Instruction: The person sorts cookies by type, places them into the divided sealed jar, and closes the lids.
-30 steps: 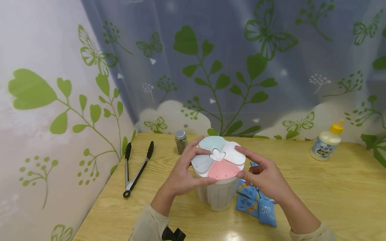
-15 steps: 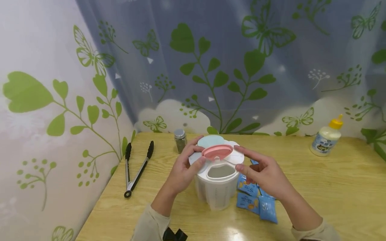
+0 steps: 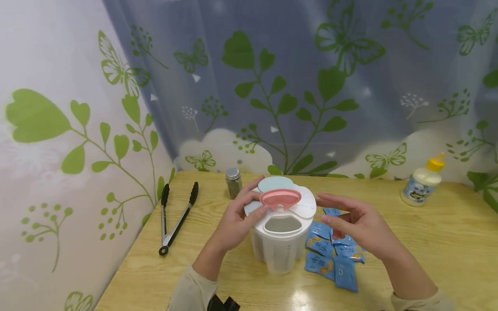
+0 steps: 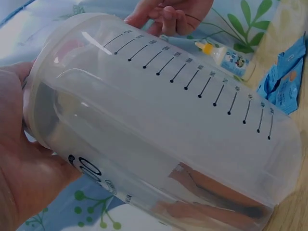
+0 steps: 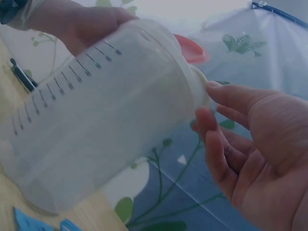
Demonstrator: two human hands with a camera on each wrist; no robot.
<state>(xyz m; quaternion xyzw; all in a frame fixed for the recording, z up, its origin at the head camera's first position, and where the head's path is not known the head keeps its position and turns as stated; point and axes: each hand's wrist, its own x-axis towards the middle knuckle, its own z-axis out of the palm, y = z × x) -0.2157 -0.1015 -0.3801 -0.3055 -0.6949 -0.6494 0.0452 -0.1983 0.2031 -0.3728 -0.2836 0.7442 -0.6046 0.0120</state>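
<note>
A clear food storage container (image 3: 282,255) with printed measuring marks stands upright on the table. Its white lid has petal-shaped flaps; the pink flap (image 3: 280,198) is raised, exposing an opening in front. My left hand (image 3: 235,226) grips the lid's left rim, thumb on top beside the pink flap, fingers around the far side. In the left wrist view, the palm lies along the container's rim. To the right of the lid, my right hand (image 3: 362,226) hovers a little apart from it, holding nothing, above several blue snack packets (image 3: 345,273). Its fingers are loosely bent.
Black-tipped tongs (image 3: 175,224) lie spread on the left. Behind the container, to its left, stands a small glass jar (image 3: 233,183) with a metal cap. A yellow-capped bottle (image 3: 421,185) is at the back right. Patterned curtain (image 3: 295,86) hangs behind the wooden table.
The pink flap went from flat to raised, uncovering the opening. My left thumb moved up onto the lid. My right hand left the lid and drew back to the right.
</note>
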